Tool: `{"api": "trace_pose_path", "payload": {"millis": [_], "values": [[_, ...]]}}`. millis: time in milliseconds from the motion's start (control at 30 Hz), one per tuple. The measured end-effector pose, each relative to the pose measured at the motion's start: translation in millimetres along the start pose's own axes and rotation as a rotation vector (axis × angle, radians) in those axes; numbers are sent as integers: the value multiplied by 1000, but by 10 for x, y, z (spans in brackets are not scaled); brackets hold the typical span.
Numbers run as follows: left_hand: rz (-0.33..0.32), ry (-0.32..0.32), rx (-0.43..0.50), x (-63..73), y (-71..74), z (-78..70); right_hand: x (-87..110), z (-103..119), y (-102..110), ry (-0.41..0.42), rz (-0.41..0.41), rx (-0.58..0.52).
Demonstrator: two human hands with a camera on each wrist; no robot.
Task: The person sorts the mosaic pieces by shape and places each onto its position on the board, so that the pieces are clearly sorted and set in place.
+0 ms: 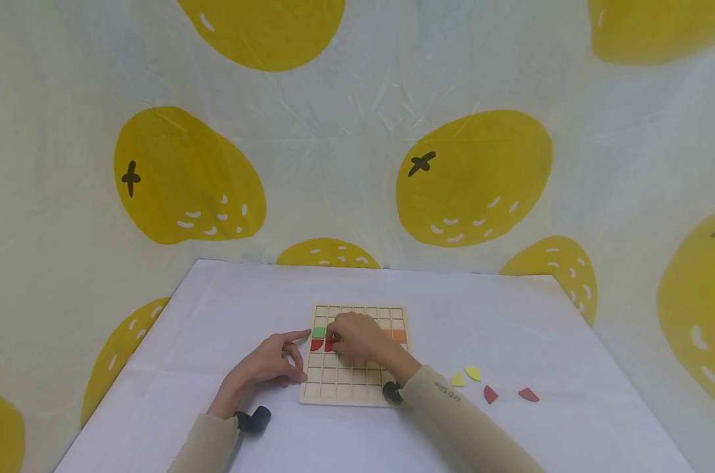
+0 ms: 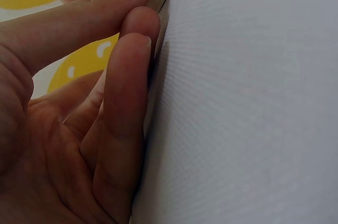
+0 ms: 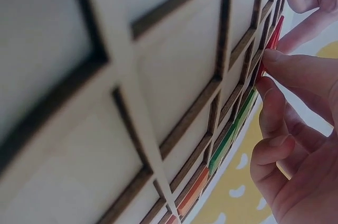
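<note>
A wooden grid board (image 1: 334, 391) lies on the white table. My right hand (image 1: 356, 336) reaches over its left part and pinches a red piece (image 3: 272, 47) between thumb and fingers, right at the grid cells. Beside that piece, a red quarter-circle piece (image 1: 316, 345) sits at the left edge of its row. Above it is a green square piece (image 1: 319, 332). Orange square pieces (image 1: 399, 336) fill cells at the right end of that upper row. My left hand (image 1: 267, 361) touches the board's left side with extended index finger and thumb. The right hand hides the row's middle.
Right of the board lie two yellow pieces (image 1: 472, 373) and two red quarter-circle pieces (image 1: 528, 395), loose on the white table (image 1: 263, 289). A curtain (image 1: 334, 151) with yellow fruit prints hangs behind the table. Black wrist devices (image 1: 254, 420) are on both arms.
</note>
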State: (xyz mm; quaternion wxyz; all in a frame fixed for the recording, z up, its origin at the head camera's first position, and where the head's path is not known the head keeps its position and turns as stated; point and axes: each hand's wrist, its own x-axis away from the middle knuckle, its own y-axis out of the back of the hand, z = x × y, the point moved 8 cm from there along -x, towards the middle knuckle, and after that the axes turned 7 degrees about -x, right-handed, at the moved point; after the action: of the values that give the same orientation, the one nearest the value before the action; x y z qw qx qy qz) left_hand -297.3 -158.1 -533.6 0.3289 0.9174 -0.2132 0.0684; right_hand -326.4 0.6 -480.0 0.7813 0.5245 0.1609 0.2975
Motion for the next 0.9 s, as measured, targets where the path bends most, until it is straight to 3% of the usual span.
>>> {"api": "trace_pose_path", "payload": {"millis": [333, 500, 900], "values": [[14, 5, 37, 13, -5, -28, 40, -6, 71, 4, -21, 25], [3, 25, 28, 19, -4, -20, 157, -36, 172, -35, -38, -7], [-10, 37, 19, 28, -13, -8, 508, -212, 349, -8, -111, -35]]}}
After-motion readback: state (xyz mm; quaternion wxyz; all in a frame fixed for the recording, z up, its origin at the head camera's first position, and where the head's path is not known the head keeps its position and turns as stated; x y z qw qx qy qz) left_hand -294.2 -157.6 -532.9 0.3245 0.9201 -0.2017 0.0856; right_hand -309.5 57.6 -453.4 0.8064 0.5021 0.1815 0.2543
